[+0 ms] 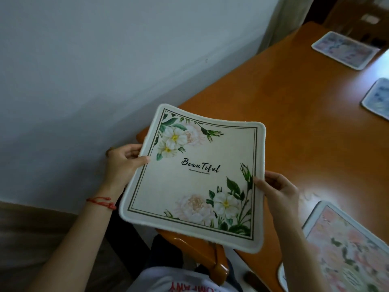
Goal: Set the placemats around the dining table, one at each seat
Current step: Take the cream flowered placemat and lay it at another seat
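A cream placemat [195, 178] with white flowers and the word "Beautiful" hangs in the air over the near corner of the orange-brown dining table [273, 106]. My left hand [124, 163] pinches its left edge, thumb on top. My right hand [277, 190] pinches its right edge the same way. The mat sags a little between them. Three other placemats lie flat on the table: a pink floral placemat [345, 245] at the near right, a bluish placemat [345, 50] at the far end, and a third placemat [377, 98] cut off by the right border.
A white wall [105, 60] runs close along the table's left side. A wooden chair back [202, 251] stands below the held mat, next to the table edge. Another chair [357, 15] shows dimly at the far end.
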{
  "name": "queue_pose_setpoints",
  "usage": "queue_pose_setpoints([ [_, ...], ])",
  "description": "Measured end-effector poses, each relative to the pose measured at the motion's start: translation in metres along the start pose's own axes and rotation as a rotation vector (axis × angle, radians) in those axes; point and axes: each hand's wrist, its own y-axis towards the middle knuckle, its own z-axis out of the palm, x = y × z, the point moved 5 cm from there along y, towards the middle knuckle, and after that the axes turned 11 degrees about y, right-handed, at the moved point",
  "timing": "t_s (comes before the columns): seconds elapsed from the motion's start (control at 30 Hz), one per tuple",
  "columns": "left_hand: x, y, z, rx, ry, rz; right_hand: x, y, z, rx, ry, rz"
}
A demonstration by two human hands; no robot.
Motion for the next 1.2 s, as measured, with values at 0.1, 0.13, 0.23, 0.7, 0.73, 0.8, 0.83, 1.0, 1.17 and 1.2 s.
queue_pose_setpoints([
  [0.1,-0.002,0.027,0.01,0.074,0.008,0.011,-0.007,0.002,0.004,-0.067,0.029,0.022],
  [0.13,-0.004,0.038,0.014,0.105,0.02,0.019,-0.008,0.003,0.007,-0.101,0.039,0.025],
  [0.23,-0.007,0.073,0.021,0.193,0.045,0.051,-0.015,0.005,0.022,-0.201,0.053,0.037],
  [0.7,-0.013,0.164,0.072,0.484,0.168,0.175,-0.044,-0.003,0.059,-0.531,0.021,0.036],
  [0.73,-0.013,0.165,0.078,0.498,0.182,0.184,-0.046,-0.002,0.058,-0.548,0.017,0.035],
  [0.8,-0.012,0.168,0.089,0.523,0.2,0.199,-0.05,0.0,0.056,-0.574,0.009,0.043],
  [0.83,-0.01,0.169,0.094,0.531,0.208,0.206,-0.053,0.001,0.054,-0.583,0.006,0.05],
  [1.0,0.001,0.177,0.115,0.534,0.246,0.212,-0.066,0.012,0.046,-0.604,-0.013,0.075],
  [1.17,0.012,0.18,0.137,0.549,0.287,0.196,-0.082,0.027,0.035,-0.618,-0.039,0.11],
  [1.2,0.013,0.18,0.141,0.55,0.302,0.195,-0.085,0.03,0.032,-0.626,-0.042,0.116],
])
